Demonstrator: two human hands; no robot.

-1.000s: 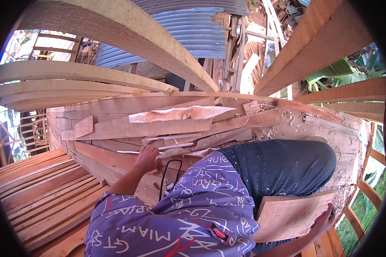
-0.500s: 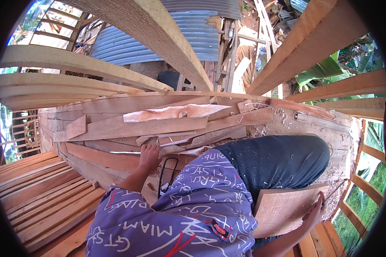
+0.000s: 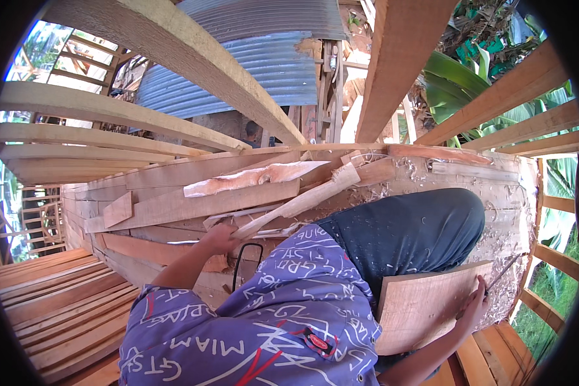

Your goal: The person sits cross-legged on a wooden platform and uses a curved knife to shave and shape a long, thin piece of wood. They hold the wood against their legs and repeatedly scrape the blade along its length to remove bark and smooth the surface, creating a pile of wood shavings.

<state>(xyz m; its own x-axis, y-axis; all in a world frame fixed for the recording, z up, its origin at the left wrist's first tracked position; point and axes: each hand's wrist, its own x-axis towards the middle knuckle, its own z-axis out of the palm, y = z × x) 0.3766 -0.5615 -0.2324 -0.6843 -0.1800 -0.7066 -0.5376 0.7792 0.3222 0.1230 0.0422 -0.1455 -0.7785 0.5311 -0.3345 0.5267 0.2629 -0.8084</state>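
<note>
My left hand (image 3: 220, 238) grips the narrow end of a long wooden club (image 3: 309, 198). It slants up to the right, its thicker end raised over the scrap wood. Low on the right, my right hand (image 3: 473, 302) is closed at the edge of a flat wooden board (image 3: 424, 305) that leans against my leg. A thin dark metal rod-like tool (image 3: 503, 273) sticks out from this hand; its kind is not clear. Beside my left forearm stands a bent black frame (image 3: 246, 265), partly hidden by my shirt.
Scrap wood, including a rough pale piece (image 3: 257, 178), and shavings (image 3: 424, 178) lie on the planking before me. Upright timbers (image 3: 193, 71) rise all round. Stacked boards (image 3: 58, 309) are at left. Beyond the planked side, a person's head (image 3: 251, 128) shows below a corrugated metal sheet (image 3: 231, 74).
My left hand has lifted the wooden club off the scrap pile, its thick end swung up to the right. My right hand stays at the board. A person's head has appeared beyond the side.
</note>
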